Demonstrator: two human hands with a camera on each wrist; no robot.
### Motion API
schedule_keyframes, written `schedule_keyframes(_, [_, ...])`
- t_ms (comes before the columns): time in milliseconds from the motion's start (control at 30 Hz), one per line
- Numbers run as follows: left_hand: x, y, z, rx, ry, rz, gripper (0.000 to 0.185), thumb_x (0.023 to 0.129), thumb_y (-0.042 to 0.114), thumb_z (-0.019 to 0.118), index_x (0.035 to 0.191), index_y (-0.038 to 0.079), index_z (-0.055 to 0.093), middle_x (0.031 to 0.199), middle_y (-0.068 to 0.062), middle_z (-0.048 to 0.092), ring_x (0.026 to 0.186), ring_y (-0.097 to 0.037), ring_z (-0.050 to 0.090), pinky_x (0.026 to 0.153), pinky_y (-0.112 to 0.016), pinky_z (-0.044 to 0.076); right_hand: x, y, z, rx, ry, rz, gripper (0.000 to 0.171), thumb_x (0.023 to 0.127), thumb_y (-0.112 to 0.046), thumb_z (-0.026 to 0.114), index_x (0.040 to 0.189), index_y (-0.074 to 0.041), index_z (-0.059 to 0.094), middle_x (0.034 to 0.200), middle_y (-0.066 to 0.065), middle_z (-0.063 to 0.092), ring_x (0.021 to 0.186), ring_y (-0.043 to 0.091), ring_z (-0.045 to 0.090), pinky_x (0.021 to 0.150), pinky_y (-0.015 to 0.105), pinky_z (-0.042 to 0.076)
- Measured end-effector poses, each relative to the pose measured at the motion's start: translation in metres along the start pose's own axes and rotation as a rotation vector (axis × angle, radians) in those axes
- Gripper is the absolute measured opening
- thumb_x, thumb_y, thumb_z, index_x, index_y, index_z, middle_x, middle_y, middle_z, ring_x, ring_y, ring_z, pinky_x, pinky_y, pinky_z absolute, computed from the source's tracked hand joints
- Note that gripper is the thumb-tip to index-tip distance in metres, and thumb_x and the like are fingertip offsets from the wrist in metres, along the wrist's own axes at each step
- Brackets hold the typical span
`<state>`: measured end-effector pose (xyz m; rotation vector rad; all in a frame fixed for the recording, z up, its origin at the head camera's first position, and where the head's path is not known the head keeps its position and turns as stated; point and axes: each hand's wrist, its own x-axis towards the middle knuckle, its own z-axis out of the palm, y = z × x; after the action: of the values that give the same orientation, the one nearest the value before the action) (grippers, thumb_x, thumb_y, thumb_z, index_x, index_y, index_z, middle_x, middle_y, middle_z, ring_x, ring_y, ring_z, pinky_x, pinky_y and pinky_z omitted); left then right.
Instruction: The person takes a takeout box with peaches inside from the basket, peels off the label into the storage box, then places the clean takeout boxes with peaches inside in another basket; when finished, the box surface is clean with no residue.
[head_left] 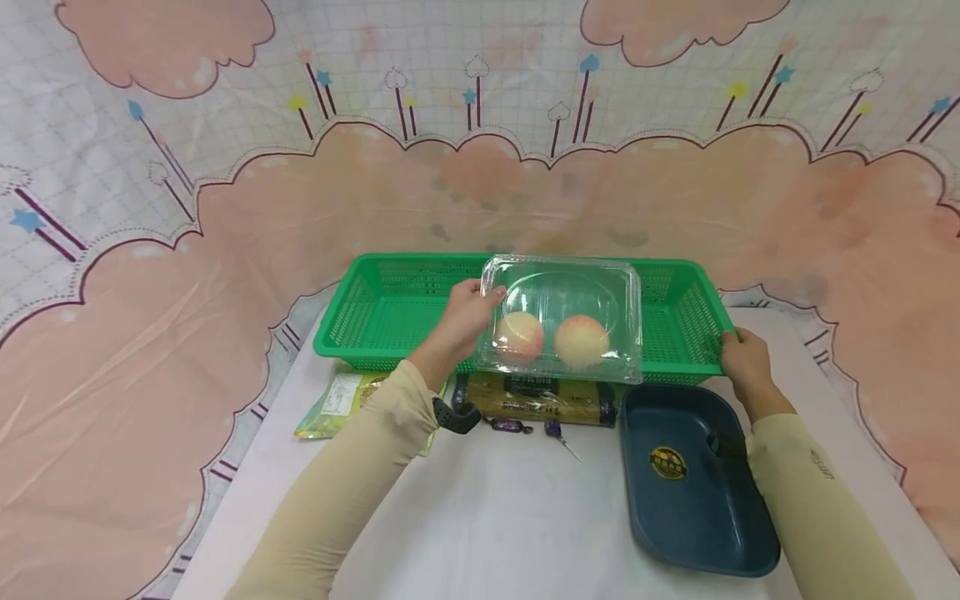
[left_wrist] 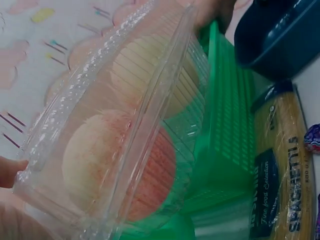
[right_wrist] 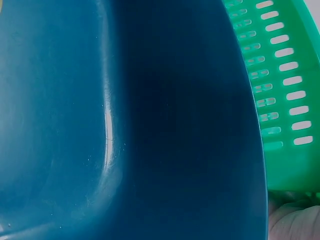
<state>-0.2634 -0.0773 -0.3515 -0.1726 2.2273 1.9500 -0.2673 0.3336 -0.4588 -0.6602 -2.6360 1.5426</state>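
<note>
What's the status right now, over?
Left hand grips clear fruit box above green basket. Right hand holds the basket's end. Nothing blocking.

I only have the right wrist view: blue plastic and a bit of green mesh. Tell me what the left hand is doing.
Observer: The left hand grips the left end of a clear clamshell box, held above the green basket.
Operator: Say what's inside it.
Observer: Two peach-coloured round fruits, side by side, with the lid closed over them.
Operator: Report where my right hand is.
Observer: The right hand holds the green basket's right end, beside the dark blue tray.
Operator: List what lies in front of the basket.
Observer: A spaghetti packet, a green packet and small purple-wrapped sweets.
</note>
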Motion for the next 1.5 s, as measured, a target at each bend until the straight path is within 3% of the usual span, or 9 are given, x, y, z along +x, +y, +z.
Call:
schedule_keyframes(167, [0.026, -0.001, 0.015, -0.005, 0.008, -0.022, 0.038, 0.109, 0.024, 0.057, 0.132, -0.004, 0.049, 0.162, -0.020, 0.039, 0.152, -0.038, 0.036, 0.123, -0.053, 0.037, 0.001, 0.003, -0.001, -0.015, 0.002, -0.005, 0.059, 0.113, -0.027, 0.021, 0.159, 0.009, 0.031, 0.150, 0.029, 0.046, 0.098, 0.015, 0.052, 0.072, 0.020, 0.045])
schedule_keyframes(300, [0.044, 0.000, 0.027, -0.018, -0.012, -0.027, 0.029, 0.111, 0.023, 0.054, 0.097, 0.000, 0.046, 0.171, -0.019, 0.024, 0.160, -0.037, 0.021, 0.128, -0.053, 0.028, 0.002, 0.004, -0.002, -0.034, -0.005, -0.012, 0.060, 0.113, -0.027, 0.019, 0.159, 0.010, 0.030, 0.152, 0.031, 0.043, 0.106, 0.022, 0.051, 0.077, 0.025, 0.044])
schedule_keyframes(367, [0.052, 0.000, 0.034, -0.031, -0.011, -0.032, 0.029, 0.110, 0.023, 0.054, 0.095, 0.000, 0.049, 0.170, -0.020, 0.027, 0.159, -0.039, 0.022, 0.127, -0.055, 0.029, 0.003, 0.004, -0.003, -0.038, -0.004, -0.019, 0.060, 0.112, -0.026, 0.019, 0.158, 0.011, 0.030, 0.151, 0.032, 0.043, 0.106, 0.023, 0.050, 0.078, 0.026, 0.044])
schedule_keyframes(467, [0.064, 0.000, 0.047, -0.033, -0.008, -0.050, 0.036, 0.111, 0.025, 0.054, 0.124, -0.009, 0.056, 0.169, -0.021, 0.028, 0.158, -0.041, 0.024, 0.125, -0.057, 0.032, 0.001, 0.002, -0.002, -0.041, -0.003, -0.029, 0.060, 0.112, -0.027, 0.020, 0.157, 0.012, 0.031, 0.148, 0.032, 0.046, 0.104, 0.023, 0.052, 0.076, 0.026, 0.045])
schedule_keyframes(567, [0.074, -0.003, 0.065, -0.012, -0.001, -0.058, 0.054, 0.110, 0.025, 0.055, 0.150, -0.009, 0.043, 0.169, -0.020, 0.028, 0.157, -0.040, 0.026, 0.125, -0.055, 0.034, 0.001, 0.003, -0.003, -0.039, 0.003, -0.040, 0.059, 0.113, -0.026, 0.021, 0.156, 0.014, 0.032, 0.144, 0.033, 0.047, 0.102, 0.024, 0.052, 0.075, 0.027, 0.046])
schedule_keyframes(900, [0.094, -0.030, 0.101, 0.111, -0.049, -0.175, 0.069, 0.110, 0.028, 0.055, 0.164, -0.001, 0.022, 0.170, -0.019, 0.025, 0.158, -0.038, 0.025, 0.126, -0.053, 0.033, 0.002, 0.007, -0.001, -0.056, 0.023, -0.066, 0.057, 0.112, -0.022, 0.023, 0.152, 0.015, 0.038, 0.139, 0.034, 0.051, 0.106, 0.031, 0.052, 0.075, 0.028, 0.044])
schedule_keyframes(1067, [0.099, -0.030, 0.105, 0.179, -0.039, -0.175, 0.067, 0.109, 0.029, 0.058, 0.161, -0.001, 0.028, 0.166, -0.020, 0.033, 0.154, -0.039, 0.032, 0.122, -0.054, 0.039, 0.004, 0.003, -0.004, -0.077, 0.016, -0.079, 0.058, 0.113, -0.024, 0.023, 0.153, 0.015, 0.038, 0.140, 0.034, 0.052, 0.103, 0.028, 0.054, 0.070, 0.024, 0.045])
schedule_keyframes(1300, [0.099, -0.023, 0.110, 0.358, 0.017, -0.151, 0.054, 0.105, 0.029, 0.066, 0.147, -0.003, 0.053, 0.148, -0.019, 0.056, 0.108, -0.030, 0.061, 0.086, -0.043, 0.051, 0.004, 0.002, -0.006, -0.092, 0.014, -0.080, 0.058, 0.113, -0.025, 0.022, 0.153, 0.015, 0.036, 0.143, 0.036, 0.050, 0.111, 0.034, 0.054, 0.076, 0.029, 0.046])
schedule_keyframes(1500, [0.098, -0.022, 0.114, 0.519, 0.048, -0.152, 0.031, 0.104, 0.029, 0.068, 0.118, 0.002, 0.069, 0.099, -0.010, 0.065, 0.064, -0.018, 0.043, 0.064, -0.035, 0.043, 0.004, 0.005, -0.003, -0.070, 0.005, -0.068, 0.058, 0.113, -0.024, 0.022, 0.154, 0.015, 0.036, 0.145, 0.036, 0.049, 0.115, 0.035, 0.053, 0.081, 0.033, 0.047])
